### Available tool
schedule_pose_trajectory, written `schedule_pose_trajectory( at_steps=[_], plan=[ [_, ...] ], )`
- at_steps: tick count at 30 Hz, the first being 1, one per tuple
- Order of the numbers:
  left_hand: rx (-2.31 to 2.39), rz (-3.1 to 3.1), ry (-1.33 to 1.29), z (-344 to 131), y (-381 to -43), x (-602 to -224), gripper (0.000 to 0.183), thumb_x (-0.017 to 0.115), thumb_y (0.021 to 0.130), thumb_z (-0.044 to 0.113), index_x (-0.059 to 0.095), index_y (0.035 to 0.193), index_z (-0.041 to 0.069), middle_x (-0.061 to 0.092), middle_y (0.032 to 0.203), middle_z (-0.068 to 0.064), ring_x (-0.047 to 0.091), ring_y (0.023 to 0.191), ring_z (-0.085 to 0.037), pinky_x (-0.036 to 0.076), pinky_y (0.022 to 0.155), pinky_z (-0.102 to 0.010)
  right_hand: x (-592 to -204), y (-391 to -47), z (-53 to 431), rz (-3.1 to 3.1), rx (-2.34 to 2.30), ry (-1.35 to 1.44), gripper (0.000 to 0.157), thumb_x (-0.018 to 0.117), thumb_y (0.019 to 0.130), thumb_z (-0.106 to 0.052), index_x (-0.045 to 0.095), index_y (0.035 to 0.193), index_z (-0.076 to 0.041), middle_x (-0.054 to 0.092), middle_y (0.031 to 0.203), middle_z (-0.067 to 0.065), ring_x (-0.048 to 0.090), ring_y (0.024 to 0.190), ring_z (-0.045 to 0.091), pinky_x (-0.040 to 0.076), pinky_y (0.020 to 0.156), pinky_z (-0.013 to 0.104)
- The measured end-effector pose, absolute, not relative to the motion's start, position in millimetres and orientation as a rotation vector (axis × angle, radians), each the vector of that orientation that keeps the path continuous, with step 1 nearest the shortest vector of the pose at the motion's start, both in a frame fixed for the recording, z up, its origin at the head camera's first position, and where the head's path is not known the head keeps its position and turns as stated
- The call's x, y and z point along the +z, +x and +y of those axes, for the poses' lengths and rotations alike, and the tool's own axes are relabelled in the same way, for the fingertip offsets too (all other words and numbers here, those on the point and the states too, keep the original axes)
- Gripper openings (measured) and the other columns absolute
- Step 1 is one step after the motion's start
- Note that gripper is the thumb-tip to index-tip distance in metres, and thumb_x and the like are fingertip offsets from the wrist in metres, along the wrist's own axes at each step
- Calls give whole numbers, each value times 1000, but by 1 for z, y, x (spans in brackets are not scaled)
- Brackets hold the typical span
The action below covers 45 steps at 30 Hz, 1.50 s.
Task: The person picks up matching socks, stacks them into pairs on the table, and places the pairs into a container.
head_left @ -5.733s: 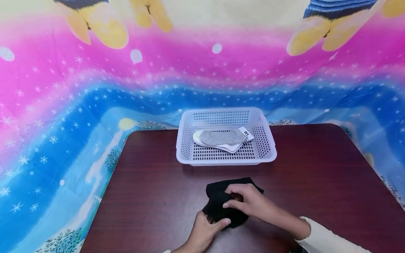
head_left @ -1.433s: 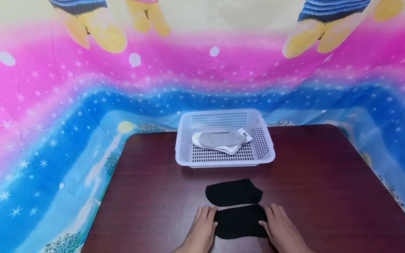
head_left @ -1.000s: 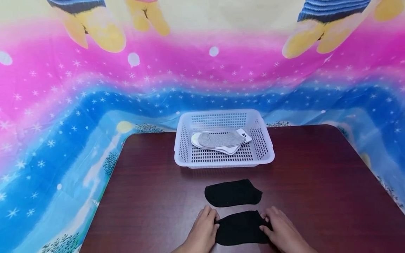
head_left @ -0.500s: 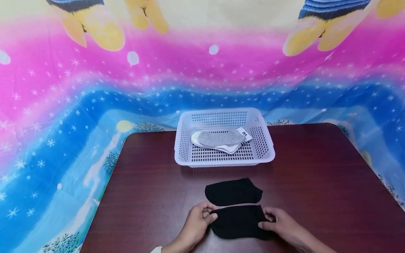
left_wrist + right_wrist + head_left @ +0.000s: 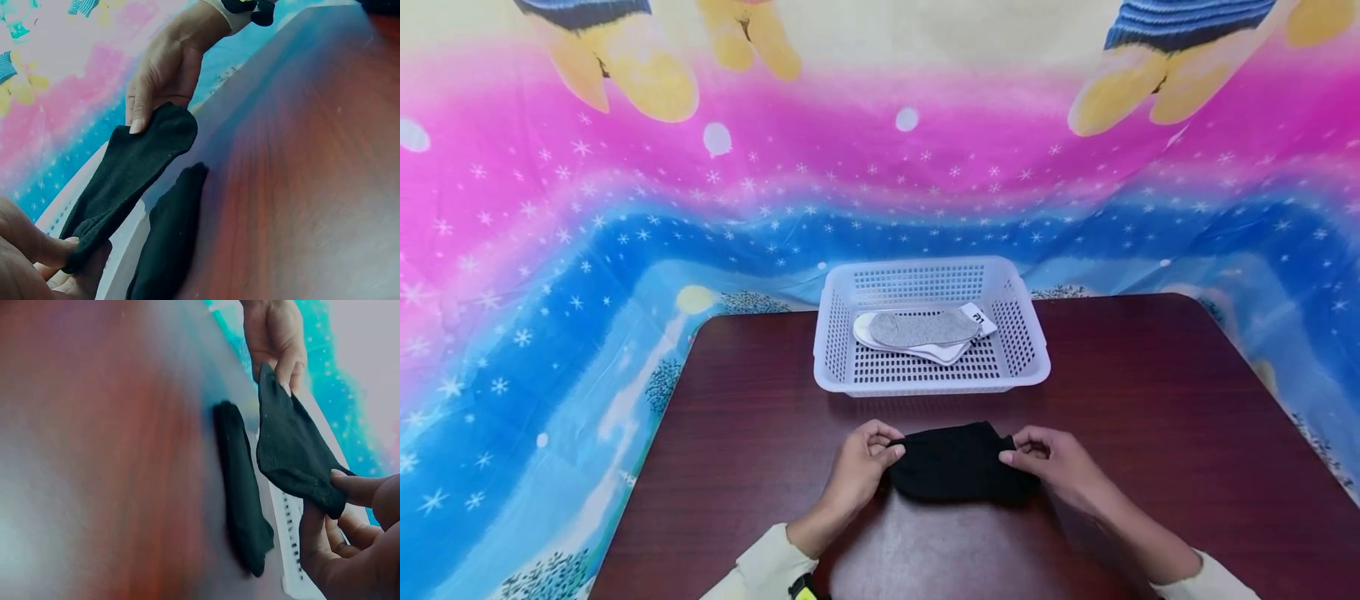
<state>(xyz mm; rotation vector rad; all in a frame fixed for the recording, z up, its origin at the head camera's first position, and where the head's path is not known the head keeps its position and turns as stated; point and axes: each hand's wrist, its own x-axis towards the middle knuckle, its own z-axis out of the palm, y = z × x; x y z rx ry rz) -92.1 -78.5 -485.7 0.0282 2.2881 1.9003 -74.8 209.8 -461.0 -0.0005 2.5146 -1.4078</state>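
Between both hands a black ankle sock (image 5: 966,471) is stretched out flat, raised off the table. My left hand (image 5: 857,471) pinches its toe end, and my right hand (image 5: 1060,467) pinches the cuff end between thumb and fingers. A second black sock (image 5: 165,250) lies on the table below, apart from the held one in the left wrist view. From the head camera it is mostly hidden behind the held sock. In the right wrist view the held sock (image 5: 290,444) hangs between the two hands.
A white perforated plastic basket (image 5: 932,388) stands at the back of the dark wooden table (image 5: 745,400). Inside it lie a grey sock (image 5: 925,328) and white socks (image 5: 943,354). A printed cloth (image 5: 850,167) hangs behind the table.
The socks lay side by side, the nearer one spread and smoothed by both hands. That sock has since been lifted and moved forward over the other, its ends pinched.
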Motion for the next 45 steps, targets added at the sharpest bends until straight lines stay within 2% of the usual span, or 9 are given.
schedule_pose_trajectory(
  at_steps=[6,13,21,28,31,34,37,40,45],
  plan=[
    [1809,2425,44,-76,-111,-492,10,73,80,1,67,88,2,63,76,-5,53,61,-6,45,56,-17,-470,-103,211,2663,-1262,-41,27,75,82,-29,69,95,-6,68,85,3,57,73,8,48,67,22],
    [1593,2600,109,-75,-115,-500,12,75,79,3,65,85,6,62,73,-1,53,59,-6,45,54,-19,-486,-119,205,2676,-1142,18,28,75,83,-25,64,98,-4,66,82,2,56,72,13,48,67,26],
    [1360,2749,203,-74,-116,-507,23,80,72,5,64,87,9,60,78,-2,49,66,-6,43,63,-20,-493,-121,198,2856,-903,-64,26,78,79,-21,64,97,-8,61,79,-1,53,70,11,46,67,29],
    [1120,2919,356,-69,-112,-504,29,79,74,6,62,97,9,55,91,-5,51,86,-17,43,75,-29,-494,-121,194,2925,-798,-119,26,78,79,-20,64,96,-7,57,83,2,52,75,15,44,68,32],
    [931,3053,510,-62,-105,-499,33,75,80,10,60,109,8,54,102,-6,49,97,-21,43,83,-34,-493,-115,188,3046,-726,-248,31,78,80,-24,64,102,-7,59,91,4,54,86,19,46,75,36],
    [544,3171,792,-53,-95,-495,48,68,88,20,53,130,4,53,128,-13,48,122,-29,43,98,-38,-492,-103,179,3165,-610,-536,47,75,83,-31,62,118,-3,62,114,10,56,106,26,48,89,43],
    [110,3086,1042,-45,-84,-491,70,52,96,42,30,148,1,29,155,-17,24,145,-31,31,114,-42,-495,-89,169,3163,-470,-853,66,68,87,-40,50,137,0,49,142,16,46,131,32,41,103,49],
    [-101,2891,1091,-41,-75,-493,83,31,96,62,12,154,4,7,162,-14,3,150,-28,17,120,-43,-505,-77,165,3117,-329,-1034,78,62,88,-49,40,144,1,33,153,20,33,140,36,36,108,51],
    [-185,2780,1062,-47,-73,-511,89,19,92,71,8,155,8,0,162,-12,-2,150,-27,13,121,-42,-529,-69,173,3114,-205,-1124,85,55,88,-58,37,144,4,27,155,23,28,142,38,20,118,43]
  ],
)
